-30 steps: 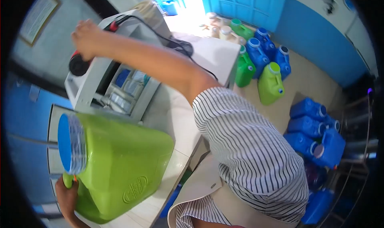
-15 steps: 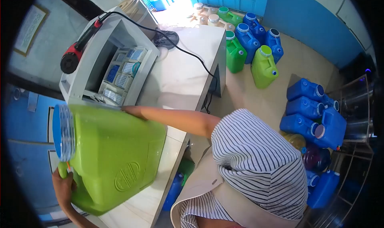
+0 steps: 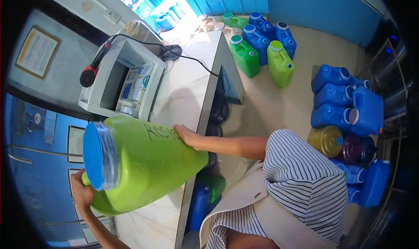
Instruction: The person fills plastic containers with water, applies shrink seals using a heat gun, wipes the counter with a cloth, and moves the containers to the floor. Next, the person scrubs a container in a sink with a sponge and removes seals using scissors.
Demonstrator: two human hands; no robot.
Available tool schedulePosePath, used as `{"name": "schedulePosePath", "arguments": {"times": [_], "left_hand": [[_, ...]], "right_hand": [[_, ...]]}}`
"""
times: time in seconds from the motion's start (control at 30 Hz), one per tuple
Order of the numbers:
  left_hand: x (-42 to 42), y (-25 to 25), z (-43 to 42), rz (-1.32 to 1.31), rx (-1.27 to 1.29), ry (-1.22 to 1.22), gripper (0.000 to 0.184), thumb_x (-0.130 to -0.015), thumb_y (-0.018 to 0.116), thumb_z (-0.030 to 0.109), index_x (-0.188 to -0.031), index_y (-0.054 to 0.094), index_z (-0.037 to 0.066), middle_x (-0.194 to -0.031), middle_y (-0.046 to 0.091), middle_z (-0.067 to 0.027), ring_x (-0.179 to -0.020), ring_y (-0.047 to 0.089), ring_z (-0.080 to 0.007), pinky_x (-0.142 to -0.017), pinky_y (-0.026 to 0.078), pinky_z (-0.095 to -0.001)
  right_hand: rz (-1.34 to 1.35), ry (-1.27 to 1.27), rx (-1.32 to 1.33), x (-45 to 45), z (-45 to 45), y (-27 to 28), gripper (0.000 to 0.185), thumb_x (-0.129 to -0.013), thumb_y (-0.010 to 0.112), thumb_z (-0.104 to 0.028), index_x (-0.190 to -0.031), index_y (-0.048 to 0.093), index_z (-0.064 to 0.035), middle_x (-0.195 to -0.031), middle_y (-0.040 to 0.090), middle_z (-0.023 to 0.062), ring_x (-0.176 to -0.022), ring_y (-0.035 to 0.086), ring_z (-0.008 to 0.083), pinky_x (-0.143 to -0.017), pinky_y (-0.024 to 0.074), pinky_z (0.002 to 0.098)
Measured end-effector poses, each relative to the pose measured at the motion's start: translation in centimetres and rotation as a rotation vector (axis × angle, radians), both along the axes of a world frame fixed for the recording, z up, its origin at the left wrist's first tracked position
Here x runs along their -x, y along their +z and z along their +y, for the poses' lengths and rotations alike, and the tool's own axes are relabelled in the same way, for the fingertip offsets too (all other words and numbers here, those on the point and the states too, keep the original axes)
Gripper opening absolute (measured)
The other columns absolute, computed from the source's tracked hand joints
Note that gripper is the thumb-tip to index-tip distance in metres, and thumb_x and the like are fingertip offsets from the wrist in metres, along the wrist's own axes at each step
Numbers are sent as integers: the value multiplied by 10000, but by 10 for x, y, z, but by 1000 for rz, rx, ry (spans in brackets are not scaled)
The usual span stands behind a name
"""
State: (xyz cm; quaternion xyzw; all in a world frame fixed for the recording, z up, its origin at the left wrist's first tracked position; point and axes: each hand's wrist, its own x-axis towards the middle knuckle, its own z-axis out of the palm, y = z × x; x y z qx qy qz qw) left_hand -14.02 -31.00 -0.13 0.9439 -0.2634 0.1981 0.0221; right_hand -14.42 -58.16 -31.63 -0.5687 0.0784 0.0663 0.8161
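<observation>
A large lime-green water jug lies tilted on its side over the white counter, its wide blue cap facing left. Clear plastic wrap surrounds the neck below the cap. Black handwritten lettering shows on the upper wall, partly covered by my right hand, which presses and holds the jug there. My left hand is closed around the handle beside the cap; part of its fingers is hidden. Whether the jug's underside touches the counter I cannot tell.
A white shelf unit with small packs stands on the counter, a black-and-red corded tool on top. Blue and green jugs stand on the floor by the door. More blue jugs and round bottles sit at right.
The green jug has turned and shifted right, bringing its lettering into view and its cap more toward me. Both hands moved with it. The camera view has shifted too.
</observation>
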Motion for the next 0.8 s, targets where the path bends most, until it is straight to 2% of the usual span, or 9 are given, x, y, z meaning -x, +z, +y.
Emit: {"name": "schedulePosePath", "arguments": {"times": [0.03,0.17,0.3,0.4,0.47,0.63,0.7,0.73,0.8], "left_hand": [[21,18,-35,395,44,213,313,-617,727,126,-868,645,-41,-742,567,-141,-800,533,-218,-706,424,-342],[44,19,-60,291,-195,-8,312,-609,697,93,-903,659,-6,-694,594,-153,-648,561,-234,-625,447,-330],[71,32,-144,490,-230,-148,302,-599,691,79,-890,664,0,-637,606,-126,-527,554,-213,-545,449,-312],[78,37,-214,849,-288,-154,257,-637,727,108,-868,659,18,-611,603,-83,-513,558,-166,-515,444,-286],[81,38,-274,1536,-424,226,228,-692,746,149,-854,640,29,-590,587,-48,-507,546,-131,-497,433,-266],[82,-31,-359,1876,-371,348,200,-729,743,158,-746,596,23,-549,530,-17,-468,505,-96,-459,409,-248],[84,-103,-337,1718,-233,382,482,-689,772,169,-913,421,-73,-544,507,-29,-478,512,-106,-443,423,-269],[99,-136,-354,1737,-206,284,620,-664,775,180,-972,319,-107,-553,520,-45,-479,519,-109,-444,434,-273],[116,-225,-367,1630,-363,183,517,-728,722,196,-1089,441,-43,-636,579,-55,-554,580,-142,-473,456,-264]], "right_hand": [[47,-111,-39,10,3,-8,419,-928,281,-341,-914,527,-2,-855,542,105,-786,512,168,-733,447,343],[70,-203,-173,50,-24,-10,490,-901,288,-363,-894,544,55,-841,590,170,-769,580,270,-758,439,421],[91,-156,-419,85,-78,-16,459,-901,311,-360,-865,563,21,-810,592,124,-730,577,211,-697,456,369],[142,-104,-580,116,-130,-17,322,-933,334,-274,-914,573,-60,-820,570,46,-727,523,106,-696,456,266],[-99,-203,-344,135,-166,-11,378,-910,326,-311,-854,583,-40,-776,585,53,-698,547,117,-648,457,284],[63,-191,-302,151,-255,-92,365,-904,336,-307,-870,573,-32,-790,570,40,-704,516,128,-661,431,294],[152,-289,108,161,-302,-124,388,-899,337,-328,-830,569,-25,-789,567,54,-737,511,145,-685,416,336],[185,-194,58,163,-320,-153,394,-903,344,-347,-886,578,-31,-834,570,55,-781,519,162,-740,416,352],[251,-107,240,167,-377,-232,422,-901,352,-383,-944,586,-35,-903,582,67,-833,535,192,-812,405,374]]}}
